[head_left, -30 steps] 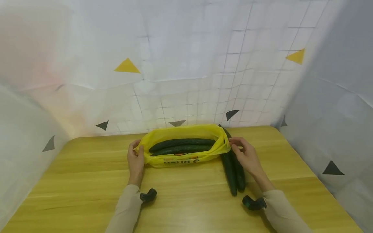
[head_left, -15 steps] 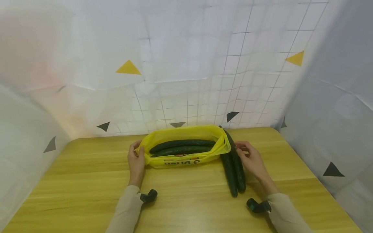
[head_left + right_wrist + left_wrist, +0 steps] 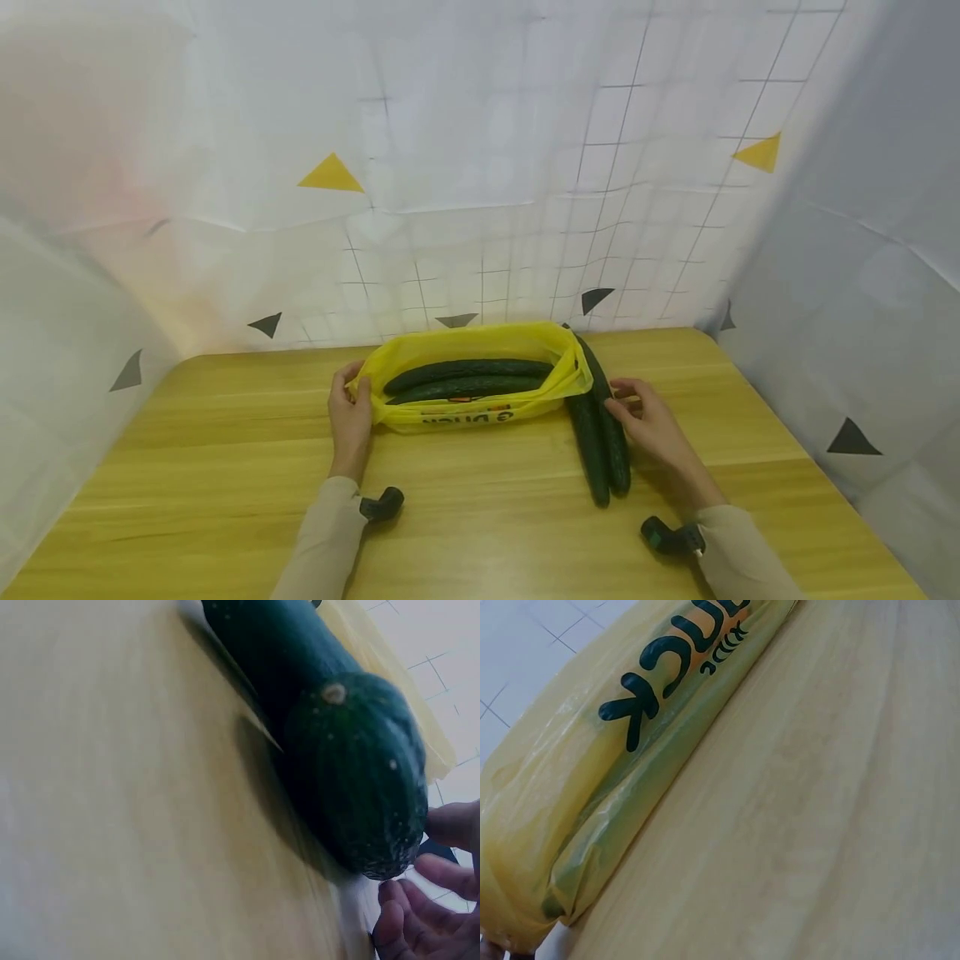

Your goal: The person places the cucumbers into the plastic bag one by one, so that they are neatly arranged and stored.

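Observation:
A yellow plastic bag [image 3: 442, 417] with dark lettering lies on its side, its mouth facing up and toward me. Inside it, two dark green cucumbers [image 3: 468, 367] show one behind the other. My left hand [image 3: 350, 417] pinches the bag's left end between thumb and fingers; in the left wrist view only fingertips [image 3: 519, 954] show at the lower corner. Two more cucumbers [image 3: 590, 450] lie side by side against the bag's right end. My right hand [image 3: 648, 421] is at the right-hand cucumber [image 3: 360, 780], thumb and loosely bent fingers right at its side, not closed around it.
The wooden table [image 3: 480, 517] carries everything. White sheeting with grid lines and triangle marks forms a back wall [image 3: 465, 250] just behind the bag, and side walls [image 3: 862, 292] stand left and right. Both wrists wear black camera mounts [image 3: 382, 504].
My right hand has let go of the bag's right edge and moved right and slightly toward me, to the right-hand cucumber. The left hand and bag stay in place.

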Motion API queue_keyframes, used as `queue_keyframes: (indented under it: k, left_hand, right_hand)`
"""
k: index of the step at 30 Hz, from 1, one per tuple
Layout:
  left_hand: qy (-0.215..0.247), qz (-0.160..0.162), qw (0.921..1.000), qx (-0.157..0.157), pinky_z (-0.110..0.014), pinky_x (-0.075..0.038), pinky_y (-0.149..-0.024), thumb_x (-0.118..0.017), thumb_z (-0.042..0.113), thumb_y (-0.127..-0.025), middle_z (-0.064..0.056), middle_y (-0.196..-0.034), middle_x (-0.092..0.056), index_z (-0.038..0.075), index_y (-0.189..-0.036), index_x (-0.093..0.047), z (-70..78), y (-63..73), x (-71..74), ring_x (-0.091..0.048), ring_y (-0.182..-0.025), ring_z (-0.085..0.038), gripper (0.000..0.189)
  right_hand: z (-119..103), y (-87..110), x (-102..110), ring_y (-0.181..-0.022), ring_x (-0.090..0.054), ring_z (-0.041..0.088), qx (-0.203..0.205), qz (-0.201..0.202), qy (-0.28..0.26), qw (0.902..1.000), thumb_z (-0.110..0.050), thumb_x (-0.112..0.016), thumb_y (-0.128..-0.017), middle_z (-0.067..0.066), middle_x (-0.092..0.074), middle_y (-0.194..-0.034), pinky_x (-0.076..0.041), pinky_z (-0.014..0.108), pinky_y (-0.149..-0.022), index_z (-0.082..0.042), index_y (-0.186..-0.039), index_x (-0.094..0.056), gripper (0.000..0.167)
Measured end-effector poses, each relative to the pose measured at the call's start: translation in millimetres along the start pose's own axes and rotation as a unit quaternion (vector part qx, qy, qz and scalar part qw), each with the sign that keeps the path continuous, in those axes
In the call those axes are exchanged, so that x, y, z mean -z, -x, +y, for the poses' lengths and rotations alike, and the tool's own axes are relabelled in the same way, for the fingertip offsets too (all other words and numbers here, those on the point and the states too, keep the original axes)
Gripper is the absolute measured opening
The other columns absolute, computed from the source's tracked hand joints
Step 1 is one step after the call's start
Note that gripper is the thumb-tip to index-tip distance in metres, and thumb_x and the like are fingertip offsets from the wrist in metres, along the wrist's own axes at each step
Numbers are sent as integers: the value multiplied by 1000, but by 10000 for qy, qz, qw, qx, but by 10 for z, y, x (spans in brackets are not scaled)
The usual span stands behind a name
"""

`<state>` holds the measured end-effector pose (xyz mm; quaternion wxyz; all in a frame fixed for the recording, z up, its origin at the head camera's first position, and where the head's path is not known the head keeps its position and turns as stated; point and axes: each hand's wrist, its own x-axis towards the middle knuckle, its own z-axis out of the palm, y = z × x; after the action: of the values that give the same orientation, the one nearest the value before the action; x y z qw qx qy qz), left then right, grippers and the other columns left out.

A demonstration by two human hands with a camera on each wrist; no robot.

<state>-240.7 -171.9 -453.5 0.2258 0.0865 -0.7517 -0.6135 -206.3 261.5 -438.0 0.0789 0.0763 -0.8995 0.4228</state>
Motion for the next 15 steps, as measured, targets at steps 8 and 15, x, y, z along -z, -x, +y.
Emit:
queue_keyframes:
  k: [8,15]
  left_hand:
    - [54,-23,10000,54,-18,-35,-74,-49,19,-99,-4,-131,-51,14,-126,-53,14,-2,3,-43,-98,-14,29]
    - [-2,-28,10000,40,-17,-35,-72,-48,21,-99,-5,-131,-51,13,-127,-53,4,0,8,-43,-95,-14,29]
  right_hand:
    - [-29,-11,30,-104,-60,35,-443,-273,354,9980,-43,-52,-95,22,-58,-117,-52,41,-78,1,-134,-44,60]
    - [-95,-20,34,-105,-60,37,-594,-551,767,9938,-46,-53,-93,23,-60,-117,-50,47,-84,2,-136,-44,65]
